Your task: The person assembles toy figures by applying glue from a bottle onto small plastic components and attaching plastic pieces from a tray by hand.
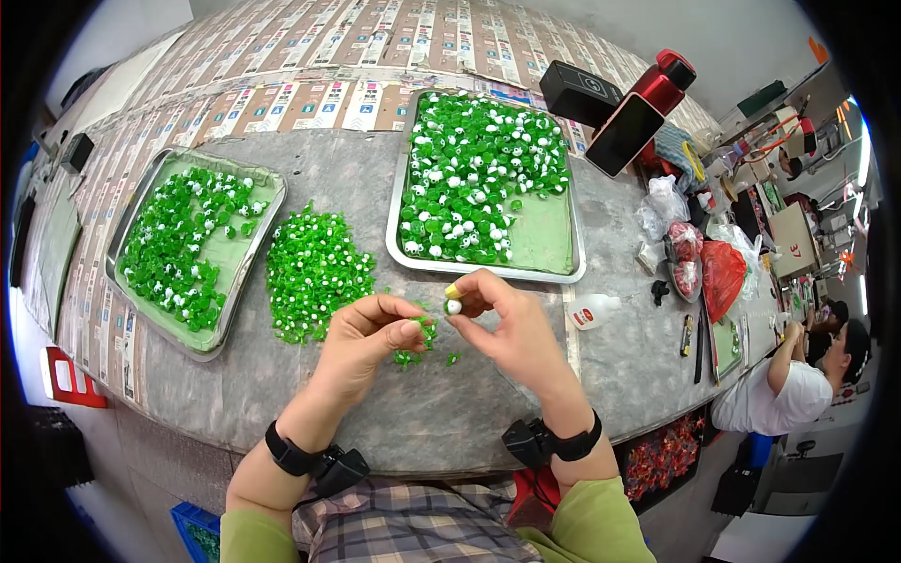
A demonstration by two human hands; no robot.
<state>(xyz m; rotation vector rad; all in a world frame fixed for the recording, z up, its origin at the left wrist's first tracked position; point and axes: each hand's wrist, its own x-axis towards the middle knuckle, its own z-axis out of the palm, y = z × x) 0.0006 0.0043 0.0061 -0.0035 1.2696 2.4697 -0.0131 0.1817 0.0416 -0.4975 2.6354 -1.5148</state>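
My left hand (361, 340) is closed in a pinch, with a small green plastic piece (428, 330) at its fingertips. Facing it, my right hand (508, 324) pinches a small white ball with a dark spot (454, 306), like a toy eye, between thumb and forefinger. The two hands are close but apart. A few loose green pieces (407, 357) lie on the table just below my fingers. To the left spreads a heap of small green plastic pieces with white bits (317, 272).
Beyond my hands stands a metal tray (488, 273) of green-and-white pieces; another tray (246, 178) sits left. Right are a white bottle (593, 311), a phone (624, 134), a red flask (664, 83), a black box (579, 92) and plastic bags (724, 280). A person (786, 389) sits far right.
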